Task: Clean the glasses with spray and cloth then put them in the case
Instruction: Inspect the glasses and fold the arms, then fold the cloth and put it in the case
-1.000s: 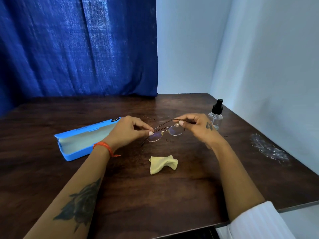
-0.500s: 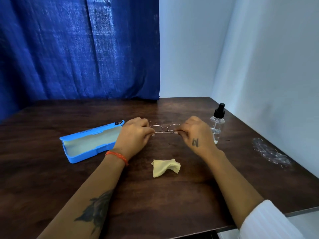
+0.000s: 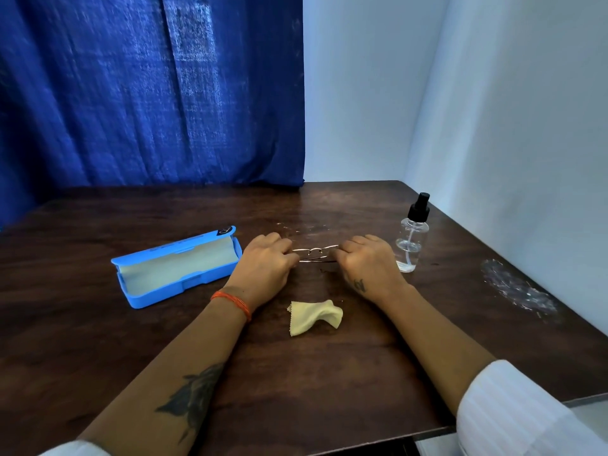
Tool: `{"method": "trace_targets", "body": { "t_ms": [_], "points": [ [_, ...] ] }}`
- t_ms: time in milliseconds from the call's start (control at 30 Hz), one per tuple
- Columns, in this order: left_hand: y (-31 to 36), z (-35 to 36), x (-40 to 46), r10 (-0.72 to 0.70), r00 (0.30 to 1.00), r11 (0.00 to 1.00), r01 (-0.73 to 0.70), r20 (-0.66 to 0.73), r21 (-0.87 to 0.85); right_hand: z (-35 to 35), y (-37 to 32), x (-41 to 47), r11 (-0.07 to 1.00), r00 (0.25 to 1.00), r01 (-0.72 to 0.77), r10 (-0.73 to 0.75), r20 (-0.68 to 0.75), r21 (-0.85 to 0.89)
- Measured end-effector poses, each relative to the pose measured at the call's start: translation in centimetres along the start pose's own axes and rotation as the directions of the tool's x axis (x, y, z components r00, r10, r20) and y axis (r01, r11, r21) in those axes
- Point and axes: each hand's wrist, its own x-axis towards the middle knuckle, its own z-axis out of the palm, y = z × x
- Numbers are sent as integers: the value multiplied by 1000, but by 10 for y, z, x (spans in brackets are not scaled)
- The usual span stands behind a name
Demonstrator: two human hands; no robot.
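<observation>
Lying crosswise, glasses held between left hand and right hand.

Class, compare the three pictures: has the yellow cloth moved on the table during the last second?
No. The cloth keeps its place between the forearms, nearer than the case and the bottle; only the camera shifts.

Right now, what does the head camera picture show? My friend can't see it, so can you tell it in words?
Two hands, left hand and right hand, hold a pair of thin-framed glasses low over a dark wooden table. An open blue case lies to the left, a clear spray bottle stands to the right, and a crumpled yellow cloth lies nearer the camera.
</observation>
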Motion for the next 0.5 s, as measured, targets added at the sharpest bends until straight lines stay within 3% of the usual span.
{"method": "trace_targets", "body": {
  "t_ms": [333,433,500],
  "points": [
    [2,-1,-8,-104,995,983,101,-10,-154,-8,-12,0,995,993,-86,81,80,55],
    [4,0,-13,-193,980,952,173,-55,-253,-8,-14,-4,936,974,-218,225,7,275],
    [8,-4,-17,-293,953,892,246,-71,-379,-14,-15,-7,800,917,-338,397,-15,496]
  ]
}}
